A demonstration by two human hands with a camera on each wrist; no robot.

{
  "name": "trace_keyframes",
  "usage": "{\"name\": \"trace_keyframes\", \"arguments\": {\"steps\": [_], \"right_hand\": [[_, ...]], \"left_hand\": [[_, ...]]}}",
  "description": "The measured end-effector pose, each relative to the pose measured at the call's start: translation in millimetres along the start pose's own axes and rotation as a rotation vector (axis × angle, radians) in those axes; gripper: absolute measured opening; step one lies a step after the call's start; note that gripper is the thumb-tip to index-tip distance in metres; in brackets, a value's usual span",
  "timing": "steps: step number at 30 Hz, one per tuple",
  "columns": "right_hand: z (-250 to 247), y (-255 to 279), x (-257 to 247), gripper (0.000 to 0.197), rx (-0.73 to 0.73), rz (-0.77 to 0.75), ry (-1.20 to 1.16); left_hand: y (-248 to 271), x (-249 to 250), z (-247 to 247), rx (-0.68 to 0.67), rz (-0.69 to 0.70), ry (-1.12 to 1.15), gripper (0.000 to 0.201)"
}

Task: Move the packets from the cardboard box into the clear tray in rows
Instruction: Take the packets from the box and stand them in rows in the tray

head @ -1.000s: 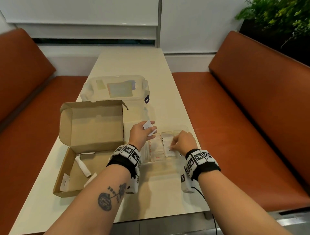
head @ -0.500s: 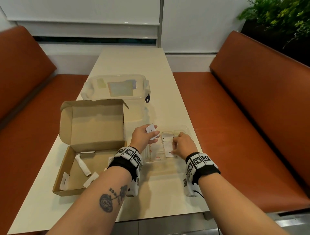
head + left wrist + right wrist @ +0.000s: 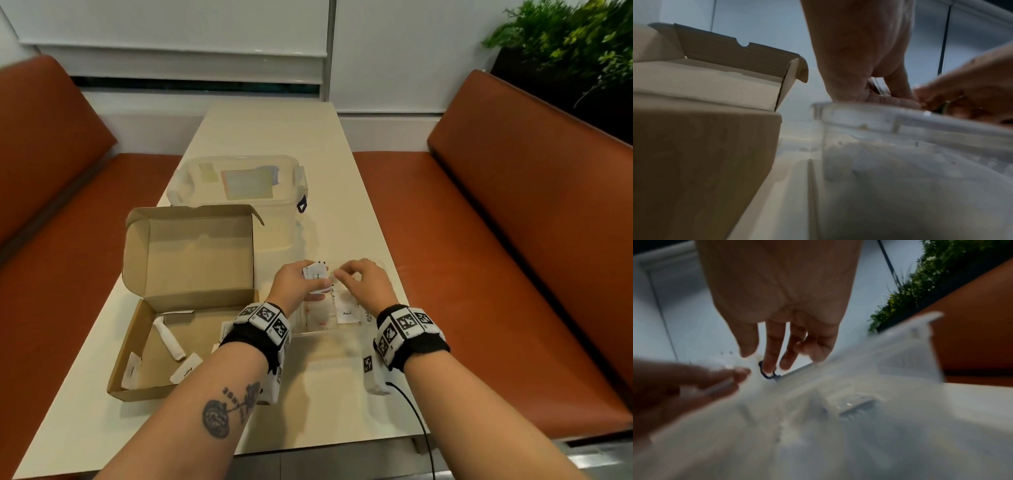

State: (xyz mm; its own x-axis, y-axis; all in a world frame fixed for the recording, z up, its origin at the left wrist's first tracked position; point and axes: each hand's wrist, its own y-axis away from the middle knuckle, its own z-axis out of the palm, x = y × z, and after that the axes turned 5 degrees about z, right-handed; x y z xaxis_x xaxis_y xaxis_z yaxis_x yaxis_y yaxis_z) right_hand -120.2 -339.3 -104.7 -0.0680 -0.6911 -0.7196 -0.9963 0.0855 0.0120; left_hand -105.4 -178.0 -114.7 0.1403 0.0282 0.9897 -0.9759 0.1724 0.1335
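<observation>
My left hand [image 3: 301,284] grips a few small white packets [image 3: 315,274] above the left part of the clear tray [image 3: 325,331]. My right hand [image 3: 363,284] hovers over the tray, its fingertips [image 3: 337,273] right beside those packets. In the right wrist view the right hand's fingers [image 3: 774,353] hang spread with nothing between them. White packets [image 3: 344,306] lie side by side in the tray. The open cardboard box [image 3: 144,394] stands to the left and holds a rolled packet [image 3: 170,339] and flat packets [image 3: 130,371]. The left wrist view shows the box wall [image 3: 705,146] and tray rim [image 3: 900,120].
A clear lidded storage bin [image 3: 239,185] stands behind the box. The box lid [image 3: 191,253] stands upright. Orange benches [image 3: 513,240] flank the narrow table [image 3: 274,130]. A plant [image 3: 565,41] is at the far right. A black cable [image 3: 421,428] hangs off the front edge.
My right hand has lifted off the packet it was touching in the tray and moved up and left to the packets in my left hand. The left hand has hardly moved.
</observation>
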Motion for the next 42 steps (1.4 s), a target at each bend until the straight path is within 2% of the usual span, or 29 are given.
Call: {"name": "trace_keyframes", "arguments": {"steps": [2,6,11,14,17,24,27,32,37,42], "right_hand": [[-1,1,-9,0.015,-0.036,0.017,-0.128],[-2,0,-13,0.009,-0.036,0.038,-0.215],[-10,-7,-13,0.011,-0.041,0.052,-0.267],[-14,-13,-15,0.009,-0.068,0.05,-0.212],[-17,-17,-17,0.008,-0.075,0.042,-0.189],[-27,-21,-21,0.009,-0.045,-0.015,-0.036],[-31,-22,-22,0.011,-0.139,-0.033,0.174],[-25,-14,-15,0.016,-0.309,-0.002,0.456],[-8,-4,-3,0.019,-0.378,0.014,0.495],[0,1,7,0.017,-0.331,0.007,0.472]], "left_hand": [[2,1,2,-0.031,0.008,-0.036,0.026],[3,4,5,-0.063,0.02,-0.064,0.023],[3,5,4,-0.035,-0.026,0.035,0.027],[3,5,4,-0.029,-0.048,0.062,0.026],[4,6,5,-0.017,-0.045,0.077,0.015],[2,6,1,0.144,-0.001,0.147,0.013],[1,5,-3,0.212,0.009,0.172,0.015],[5,0,-9,0.231,0.004,0.179,0.016],[11,-10,-13,0.246,0.017,0.21,0.014],[13,-14,-12,0.25,0.016,0.206,0.014]]}}
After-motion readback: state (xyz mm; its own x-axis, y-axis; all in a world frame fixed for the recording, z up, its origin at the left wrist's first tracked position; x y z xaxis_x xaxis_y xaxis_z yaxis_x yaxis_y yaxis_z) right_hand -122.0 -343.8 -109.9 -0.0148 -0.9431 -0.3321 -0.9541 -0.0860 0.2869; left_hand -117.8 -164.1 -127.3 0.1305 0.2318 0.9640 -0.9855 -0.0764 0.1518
